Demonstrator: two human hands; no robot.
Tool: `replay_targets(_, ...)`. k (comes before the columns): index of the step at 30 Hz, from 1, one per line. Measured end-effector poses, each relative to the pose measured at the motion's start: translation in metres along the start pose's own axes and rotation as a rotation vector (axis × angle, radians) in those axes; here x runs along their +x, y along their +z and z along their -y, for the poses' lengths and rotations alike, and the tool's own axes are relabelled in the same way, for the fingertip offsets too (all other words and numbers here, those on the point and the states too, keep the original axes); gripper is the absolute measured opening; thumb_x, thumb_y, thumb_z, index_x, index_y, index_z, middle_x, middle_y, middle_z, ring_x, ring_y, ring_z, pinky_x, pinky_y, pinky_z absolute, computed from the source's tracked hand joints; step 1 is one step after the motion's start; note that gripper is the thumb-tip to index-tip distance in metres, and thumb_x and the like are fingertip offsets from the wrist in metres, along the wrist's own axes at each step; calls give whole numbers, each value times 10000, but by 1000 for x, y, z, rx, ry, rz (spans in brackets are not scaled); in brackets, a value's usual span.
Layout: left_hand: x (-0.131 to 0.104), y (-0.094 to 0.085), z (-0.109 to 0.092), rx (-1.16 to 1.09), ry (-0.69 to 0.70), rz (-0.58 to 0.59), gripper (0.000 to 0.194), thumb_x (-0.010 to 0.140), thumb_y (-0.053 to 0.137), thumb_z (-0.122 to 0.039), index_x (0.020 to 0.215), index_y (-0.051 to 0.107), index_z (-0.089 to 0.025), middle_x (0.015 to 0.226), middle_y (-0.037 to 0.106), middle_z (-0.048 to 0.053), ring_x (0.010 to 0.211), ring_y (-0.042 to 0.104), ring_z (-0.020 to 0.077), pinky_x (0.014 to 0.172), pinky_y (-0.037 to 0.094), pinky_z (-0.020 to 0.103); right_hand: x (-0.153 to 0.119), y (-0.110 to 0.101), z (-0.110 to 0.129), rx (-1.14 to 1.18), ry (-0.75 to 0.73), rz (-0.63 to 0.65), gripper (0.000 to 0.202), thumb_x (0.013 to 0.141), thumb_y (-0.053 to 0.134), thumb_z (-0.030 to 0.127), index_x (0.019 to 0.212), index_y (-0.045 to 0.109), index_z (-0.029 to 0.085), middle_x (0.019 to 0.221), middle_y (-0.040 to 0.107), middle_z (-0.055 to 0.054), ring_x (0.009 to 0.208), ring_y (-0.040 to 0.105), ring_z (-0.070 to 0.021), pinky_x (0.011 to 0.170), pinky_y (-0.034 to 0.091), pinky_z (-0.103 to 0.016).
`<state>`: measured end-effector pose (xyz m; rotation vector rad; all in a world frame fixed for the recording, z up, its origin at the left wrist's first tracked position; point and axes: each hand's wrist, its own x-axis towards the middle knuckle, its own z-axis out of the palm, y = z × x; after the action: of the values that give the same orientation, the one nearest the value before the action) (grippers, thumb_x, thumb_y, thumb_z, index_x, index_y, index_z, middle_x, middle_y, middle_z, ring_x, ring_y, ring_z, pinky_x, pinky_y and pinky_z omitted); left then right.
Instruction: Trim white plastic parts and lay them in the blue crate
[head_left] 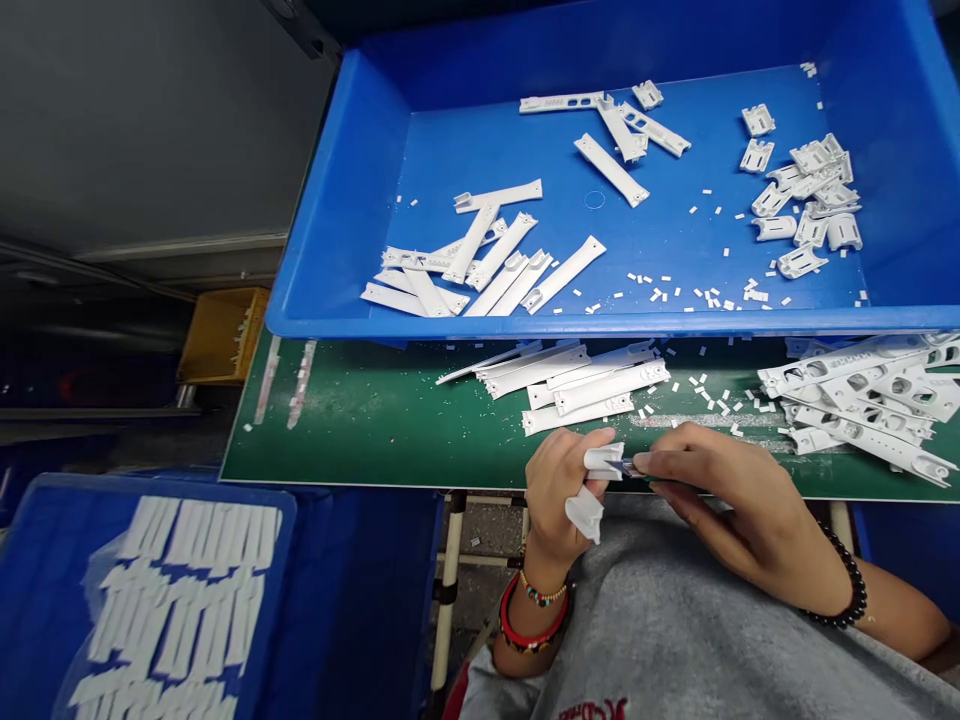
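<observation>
My left hand (559, 490) is closed around white plastic. One end of a white plastic part (602, 457) sticks out past the fingers, and another white end (585, 513) shows below them. Whether both ends belong to one part I cannot tell. My right hand (739, 505) pinches a small pointed metal tool (628, 467), its tip at the end of the part; most of the tool is hidden by the fingers. Just beyond my hands, several long white plastic strips (600, 385) lie stacked on the green table (375, 420).
Behind is a large blue bin (480, 325) with white strips (495, 250), short white pieces (814, 190) and small scraps. Perforated white strips (862, 400) pile up at the table's right. Lower left, a blue tray (281, 510) holds rows of white strips. A yellow bin (217, 335) stands left.
</observation>
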<state>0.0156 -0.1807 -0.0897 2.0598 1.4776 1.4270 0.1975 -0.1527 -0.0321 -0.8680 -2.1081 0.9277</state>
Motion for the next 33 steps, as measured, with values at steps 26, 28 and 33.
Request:
replay_targets(26, 2, 3, 1, 74, 42, 3, 361, 1060, 317, -363, 1092, 614, -160, 738, 622, 15, 646, 565, 130, 635, 433, 246, -1, -5, 3, -44, 50, -69, 233, 964, 535, 116, 1159, 588, 232, 986, 715, -50, 876, 699, -164, 739, 568, -277)
replay_targets(28, 3, 2, 1, 75, 25, 22, 344, 1058, 337, -362, 1091, 614, -161, 747, 629, 15, 648, 563, 130, 628, 425, 244, 0, -3, 3, -53, 64, -77, 227, 968, 536, 120, 1156, 583, 237, 984, 710, -48, 878, 696, -163, 722, 567, -274)
replay_targets(33, 4, 1, 1, 73, 7, 50, 288, 1051, 379, -322, 1123, 604, -158, 785, 640, 22, 672, 563, 133, 635, 409, 245, 0, 4, 0, -127, 77, -111, 200, 979, 521, 131, 1153, 564, 220, 1015, 713, -52, 907, 696, -165, 735, 553, -260)
